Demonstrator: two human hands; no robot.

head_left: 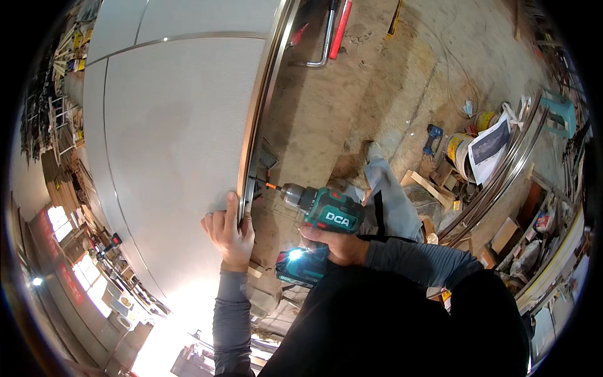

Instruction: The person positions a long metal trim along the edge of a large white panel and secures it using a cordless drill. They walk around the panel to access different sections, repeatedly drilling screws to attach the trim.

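Observation:
A large pale grey panel (179,119) with metal strips across it fills the left and middle. Along its right side runs a shiny metal edge trim (249,141). My left hand (231,235) grips this trim near its lower end, index finger on the panel side and thumb on the outer side. My right hand (336,245) is wrapped round the handle of a green and black cordless drill (336,212), held level with its lamp lit. The thin bit (264,183) points left, its tip at the trim just above my left fingers; whether it touches, I cannot tell.
On the concrete floor lie a red bar (341,30), a bent metal bar (328,38) and a blue power tool (432,139). Wood offcuts (433,188), a bucket (460,152) and long curved-looking metal strips (512,179) crowd the right. A teal stool (559,113) stands farther right.

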